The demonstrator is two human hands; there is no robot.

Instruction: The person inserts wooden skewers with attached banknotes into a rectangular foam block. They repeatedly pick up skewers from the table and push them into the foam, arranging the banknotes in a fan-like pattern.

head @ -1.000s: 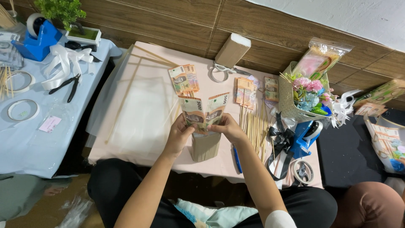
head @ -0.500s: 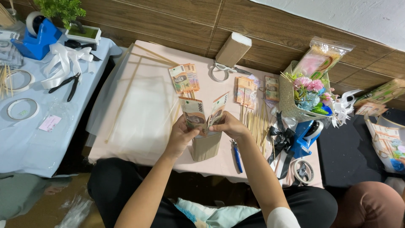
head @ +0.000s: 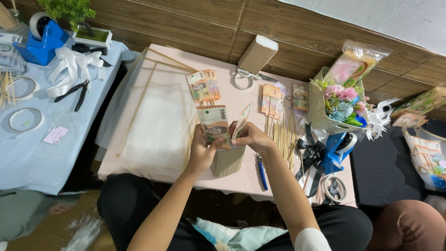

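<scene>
You have two banknotes up over the pink table [head: 153, 121], right at its near edge. The one in your left hand [head: 202, 153] is a tan-and-green banknote [head: 213, 122] — it stands nearly upright, face toward you, a portrait low on it, its bottom end pinched under your thumb. The second banknote [head: 241, 123] is in your right hand [head: 252, 137]; it is turned edge-on, so you see only a narrow pale strip leaning up and to the right, just beside the first. Both rise above a tan block [head: 227, 161] on the table, directly under your hands — whether they touch it cannot be told.
</scene>
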